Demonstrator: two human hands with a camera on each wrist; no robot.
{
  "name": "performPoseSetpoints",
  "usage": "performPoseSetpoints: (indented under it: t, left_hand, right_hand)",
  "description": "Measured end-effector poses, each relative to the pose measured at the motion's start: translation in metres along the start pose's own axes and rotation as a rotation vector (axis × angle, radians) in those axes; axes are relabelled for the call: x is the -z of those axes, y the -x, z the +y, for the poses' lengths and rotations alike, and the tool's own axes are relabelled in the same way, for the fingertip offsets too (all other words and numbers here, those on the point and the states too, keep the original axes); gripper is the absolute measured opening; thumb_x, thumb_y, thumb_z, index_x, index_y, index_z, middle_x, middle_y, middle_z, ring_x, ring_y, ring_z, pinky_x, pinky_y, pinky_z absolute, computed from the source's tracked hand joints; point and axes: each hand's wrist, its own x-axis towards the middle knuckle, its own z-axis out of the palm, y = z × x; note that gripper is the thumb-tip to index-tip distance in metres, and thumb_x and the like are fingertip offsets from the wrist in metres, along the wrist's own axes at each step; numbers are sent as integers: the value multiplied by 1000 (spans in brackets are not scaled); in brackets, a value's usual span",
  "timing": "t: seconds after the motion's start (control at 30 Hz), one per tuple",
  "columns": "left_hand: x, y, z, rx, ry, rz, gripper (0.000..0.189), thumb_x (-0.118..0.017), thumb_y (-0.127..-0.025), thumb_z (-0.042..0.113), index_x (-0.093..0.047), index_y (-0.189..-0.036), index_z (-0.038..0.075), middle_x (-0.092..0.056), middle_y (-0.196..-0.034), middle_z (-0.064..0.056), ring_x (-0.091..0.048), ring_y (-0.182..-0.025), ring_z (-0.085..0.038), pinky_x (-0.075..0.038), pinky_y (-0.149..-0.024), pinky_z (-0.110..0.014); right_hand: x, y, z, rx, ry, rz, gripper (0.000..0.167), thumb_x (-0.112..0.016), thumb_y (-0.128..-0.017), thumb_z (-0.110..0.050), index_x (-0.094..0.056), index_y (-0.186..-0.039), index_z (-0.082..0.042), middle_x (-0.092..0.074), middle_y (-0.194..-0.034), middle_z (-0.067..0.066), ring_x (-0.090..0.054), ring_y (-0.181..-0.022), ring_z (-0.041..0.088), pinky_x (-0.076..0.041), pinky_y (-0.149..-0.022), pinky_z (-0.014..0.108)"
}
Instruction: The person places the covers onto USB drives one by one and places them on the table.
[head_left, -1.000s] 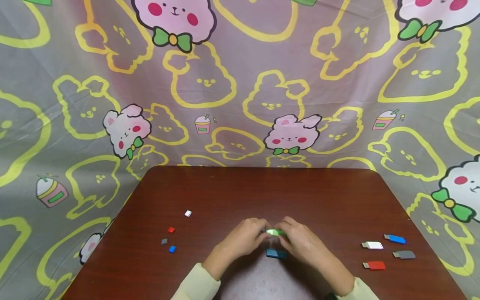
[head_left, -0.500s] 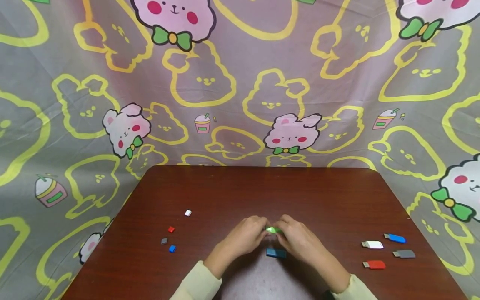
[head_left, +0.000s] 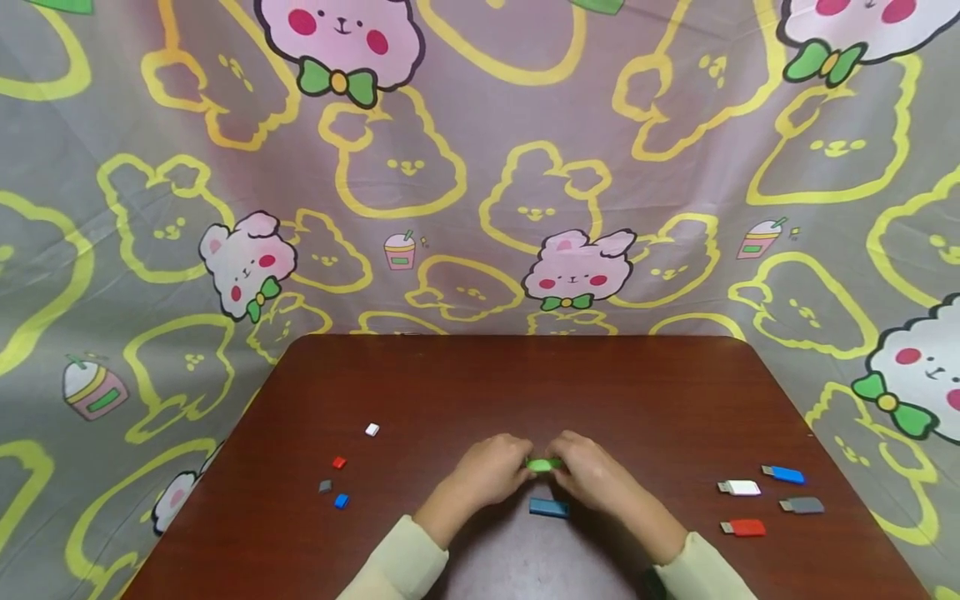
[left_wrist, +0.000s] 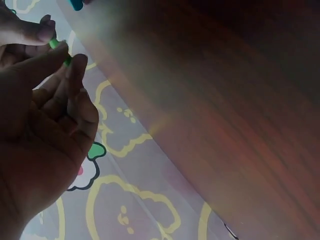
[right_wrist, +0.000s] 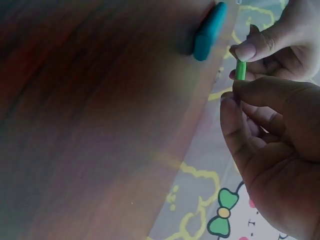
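Observation:
Between both hands, above the middle of the table, is a slim bright green USB stick [head_left: 542, 464]. My left hand [head_left: 491, 469] pinches its left end between thumb and fingers. At the other end, the thumb and fingers of my right hand [head_left: 594, 472] pinch it too. Only the green middle shows between the fingertips, also in the right wrist view, where the green USB stick [right_wrist: 241, 70] looks narrow; both ends are hidden. Just nearer than the hands, a teal USB stick [head_left: 549, 507] lies flat on the table with no metal plug showing.
On the right lie uncapped USB sticks: blue [head_left: 786, 475], white [head_left: 741, 488], grey [head_left: 804, 505] and red [head_left: 746, 527]. Small caps lie on the left: white [head_left: 372, 430], red [head_left: 340, 462], grey [head_left: 325, 486] and blue [head_left: 341, 501]. A patterned cloth [head_left: 465, 167] surrounds the brown table [head_left: 450, 375].
Both hands keep their pinch on the green USB stick and stay nearly in place. A bright pale patch near its left end has gone, and it now looks evenly green.

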Motion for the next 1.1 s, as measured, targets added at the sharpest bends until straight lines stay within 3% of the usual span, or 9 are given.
performPoseSetpoints:
  t: [0.23, 0.47, 0.83, 1.1]
  left_hand:
    - [-10, -4, 1, 24, -69, -31, 12, -80, -86, 25, -69, -89, 20, -67, -83, 8, -65, -84, -12, -52, -61, -29]
    - [-14, -6, 3, 23, -132, -37, 9, -79, -85, 23, -71, -84, 23, -64, -81, 9, -64, -84, -12, -52, -61, -29]
    - [-15, -6, 3, 40, -140, -38, 10, -81, -82, 24, -71, -83, 23, -62, -79, 9, -63, -83, -11, -52, -63, -28]
    - [-6, 1, -5, 79, -115, -45, 15, -78, -86, 31, -68, -89, 20, -66, -87, 7, -65, -89, -14, -54, -67, -32]
  right_hand:
    - [-8, -3, 4, -41, 37, -52, 20, -78, -74, 2, -63, -79, -9, -53, -80, -2, -56, -70, 15, -48, -58, 28]
    - [-14, -4, 5, -97, 13, -124, 21, -75, -71, 6, -63, -78, -10, -52, -79, -2, -53, -70, 16, -45, -57, 29]
    - [-15, -6, 3, -116, 15, -140, 20, -75, -71, 5, -64, -78, -9, -53, -78, -2, -54, -71, 18, -45, -58, 30]
    - [-2, -1, 1, -234, 29, -154, 20, -79, -79, -6, -62, -88, -11, -55, -87, 1, -56, -76, 17, -49, -64, 37]
